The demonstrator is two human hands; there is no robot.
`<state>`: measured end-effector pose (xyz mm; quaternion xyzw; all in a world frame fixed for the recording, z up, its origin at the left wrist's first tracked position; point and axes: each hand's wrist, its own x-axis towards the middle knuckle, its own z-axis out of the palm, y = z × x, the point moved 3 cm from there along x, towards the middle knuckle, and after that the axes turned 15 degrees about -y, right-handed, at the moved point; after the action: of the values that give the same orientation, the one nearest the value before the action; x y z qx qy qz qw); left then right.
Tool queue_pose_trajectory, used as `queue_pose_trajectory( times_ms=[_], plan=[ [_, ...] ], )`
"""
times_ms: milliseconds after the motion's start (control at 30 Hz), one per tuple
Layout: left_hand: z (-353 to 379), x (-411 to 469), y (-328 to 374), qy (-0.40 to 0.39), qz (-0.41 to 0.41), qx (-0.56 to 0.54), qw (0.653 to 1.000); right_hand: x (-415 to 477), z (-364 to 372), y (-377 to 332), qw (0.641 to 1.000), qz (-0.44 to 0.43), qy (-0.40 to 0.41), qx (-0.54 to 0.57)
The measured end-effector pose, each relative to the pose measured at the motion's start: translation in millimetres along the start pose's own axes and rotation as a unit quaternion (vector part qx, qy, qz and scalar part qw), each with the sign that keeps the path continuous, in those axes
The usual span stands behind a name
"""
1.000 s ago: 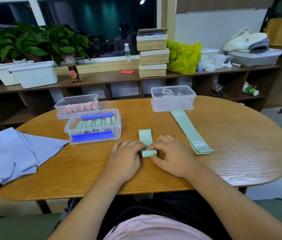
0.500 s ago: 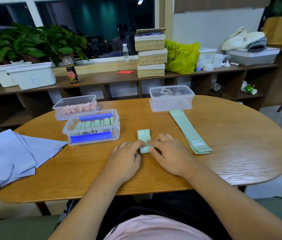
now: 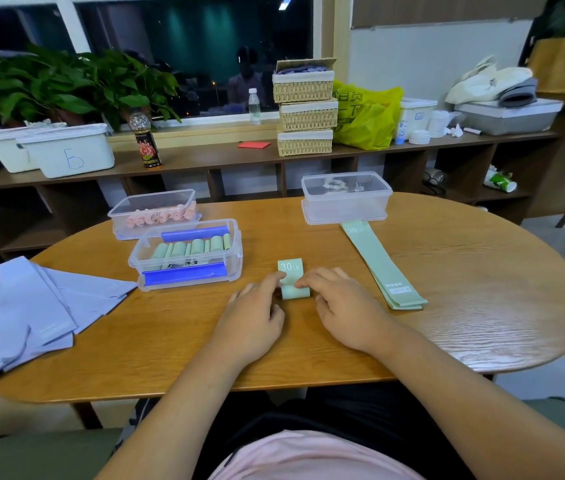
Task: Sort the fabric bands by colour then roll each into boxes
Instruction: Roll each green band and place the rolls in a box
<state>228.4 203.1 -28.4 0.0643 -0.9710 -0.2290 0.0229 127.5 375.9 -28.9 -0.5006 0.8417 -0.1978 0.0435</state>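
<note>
- Step in hand: rolling one green band (image 3: 291, 271) on the table (image 3: 481, 289), mid-surface toward the near edge. A short tail marked 30 LB is not yet wound.
- Left hand (image 3: 255, 313) and right hand (image 3: 345, 304) both pinch the roll with curled fingertips, one at each end.
- Next move, as I judge it: wind in the tail, keep it pinched so it cannot spring open, and carry it left to the green box (image 3: 237, 258).
- Boxes: three. These are the green box, the pink box (image 3: 151, 202) behind it, and an empty-looking clear box (image 3: 345, 206) at the far edge.
- Green rolls boxed: seven or eight; overlap blurs the count.
- Flat green bands (image 3: 378, 265), right of the hands: at least two, stacked.
- Lavender bands (image 3: 31, 306), left edge: several, overlapping too much to count.
</note>
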Motion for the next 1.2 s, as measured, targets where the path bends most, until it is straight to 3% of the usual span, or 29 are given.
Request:
queue_pose_trajectory(
  times_ms=[333,500,667,767,867,1200],
  plan=[
    [0.1,-0.3,1.4,0.022,0.032,0.026,0.999,22.2,-6.1,6.1,0.999,0.026,-0.033,-0.024],
    [0.4,2.6,0.7,0.017,0.012,0.040,0.999,26.0,-4.9,6.1,0.997,0.044,-0.028,-0.050],
    [-1.6,5.7,1.2,-0.005,-0.015,0.044,0.999,18.5,0.3,-6.6,0.996,0.003,-0.002,-0.093],
    [-2.4,6.9,-0.7,-0.030,-0.054,-0.009,0.998,22.4,-1.9,-8.0,0.994,0.010,-0.003,-0.108],
    [-2.5,7.9,-7.3,-0.011,-0.066,-0.058,0.996,28.4,-4.0,-7.1,0.992,0.022,-0.008,-0.124],
    [-0.2,6.6,-8.2,0.032,-0.038,-0.041,0.998,53.8,1.9,-4.3,0.981,0.068,-0.027,-0.178]
  ],
)
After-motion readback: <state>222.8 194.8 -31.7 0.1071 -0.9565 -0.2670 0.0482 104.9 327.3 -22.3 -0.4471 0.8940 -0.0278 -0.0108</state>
